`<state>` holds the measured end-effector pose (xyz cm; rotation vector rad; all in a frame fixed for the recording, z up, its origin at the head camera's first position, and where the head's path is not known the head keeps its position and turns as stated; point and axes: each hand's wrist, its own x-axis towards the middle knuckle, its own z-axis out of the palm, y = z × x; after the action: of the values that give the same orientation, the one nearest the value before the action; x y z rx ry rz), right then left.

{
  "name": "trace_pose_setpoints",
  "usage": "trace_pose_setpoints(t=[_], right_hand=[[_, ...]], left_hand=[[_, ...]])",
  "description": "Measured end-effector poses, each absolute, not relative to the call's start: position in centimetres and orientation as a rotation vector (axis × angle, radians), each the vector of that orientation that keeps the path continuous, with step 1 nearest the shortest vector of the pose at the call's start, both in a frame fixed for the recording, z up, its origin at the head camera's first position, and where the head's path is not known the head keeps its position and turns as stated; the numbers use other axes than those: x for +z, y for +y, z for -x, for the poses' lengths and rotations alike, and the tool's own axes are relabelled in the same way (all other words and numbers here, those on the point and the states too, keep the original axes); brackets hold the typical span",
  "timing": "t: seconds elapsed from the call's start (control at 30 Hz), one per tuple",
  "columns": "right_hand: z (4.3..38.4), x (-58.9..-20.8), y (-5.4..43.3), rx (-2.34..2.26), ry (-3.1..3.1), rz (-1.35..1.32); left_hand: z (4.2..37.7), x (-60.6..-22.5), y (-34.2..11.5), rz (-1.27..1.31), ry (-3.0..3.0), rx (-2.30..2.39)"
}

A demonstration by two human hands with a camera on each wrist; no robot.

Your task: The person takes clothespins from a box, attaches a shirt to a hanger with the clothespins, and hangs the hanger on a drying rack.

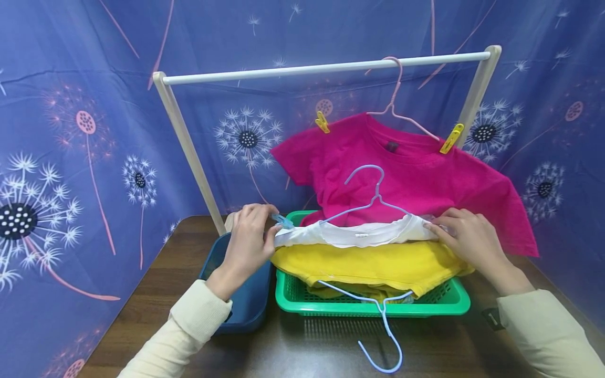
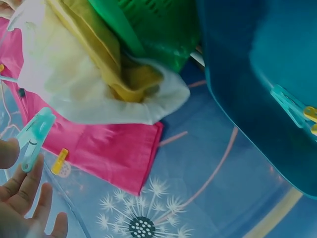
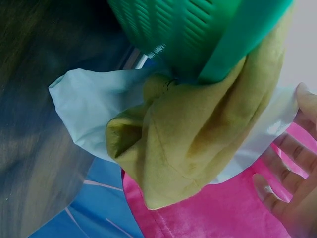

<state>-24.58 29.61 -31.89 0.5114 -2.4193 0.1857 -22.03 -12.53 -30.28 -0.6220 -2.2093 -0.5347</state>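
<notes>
Between the thumb and fingers of my left hand (image 1: 249, 236) is a light blue clothespin (image 2: 37, 134), at the left shoulder of a white T-shirt (image 1: 361, 234). My right hand (image 1: 472, 239) pinches that shirt's opposite shoulder; the white cloth (image 3: 285, 106) lies between its fingers in the right wrist view. A light blue hanger (image 1: 377, 195) rises from the white neckline, its hook unsupported. Below lies a yellow garment (image 1: 373, 262) with another blue hanger (image 1: 388, 328) sticking out toward me. Whether the clothespin bites the cloth is hard to tell.
Under the clothes stands a green basket (image 1: 373, 308). Left of it is a blue bin (image 1: 246, 302) containing clothespins (image 2: 287, 104). Behind, a pink T-shirt (image 1: 402, 173) hangs on the rack's white bar (image 1: 283, 72) by a pink hanger (image 1: 396, 86), with yellow clothespins (image 1: 452, 138) on its shoulders.
</notes>
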Motion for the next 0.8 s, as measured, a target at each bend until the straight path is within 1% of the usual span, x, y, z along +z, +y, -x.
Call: trace_pose_setpoints(t=[0.3,0.8], right_hand=[[24.5,-31.9,29.6,0.183,-2.402,-0.519],[24.4,-32.0,29.5,0.178,-2.397,-0.532]], left_hand=[[21.9,-30.4,-11.1,0.701,-2.123,-0.613],[22.5,-31.3,-10.0,0.711,-2.099,-0.664]])
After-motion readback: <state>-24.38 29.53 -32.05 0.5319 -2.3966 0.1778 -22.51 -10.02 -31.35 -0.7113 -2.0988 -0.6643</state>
